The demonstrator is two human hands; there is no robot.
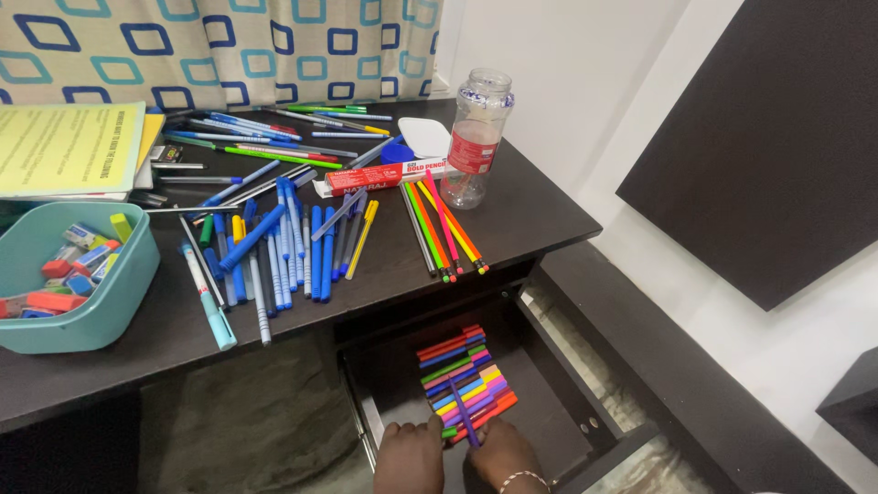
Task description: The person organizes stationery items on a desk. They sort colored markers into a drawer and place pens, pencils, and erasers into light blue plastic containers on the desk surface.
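Left hand: your left hand (409, 455) is low in the open drawer (549, 402), fingertips at the near edge of the marker stack (465, 382). You cannot tell whether it is closed on anything; it looks to be just touching.
Right hand: your right hand (501, 455), bracelet at the wrist, pinches a purple pen (463, 413) that lies slantwise over the stack.
Stack: the coloured markers lie side by side in a neat row on the drawer floor, toward its left half, below the desk edge.
Pen: it crosses the others at an angle, its upper end over the middle of the row.
How to do it well: judging from this, turn the pen until it runs parallel with the row, then lower it flat. Steady the near ends with your left fingers so the row does not fan out.
Risk: a skewed pen may roll off and nudge its neighbours.
Desk: loose blue pens (283, 242), a bundle of pencils (444, 229), a plastic bottle (476, 137) and a teal tub (91, 302) of erasers sit above, well apart from your hands.
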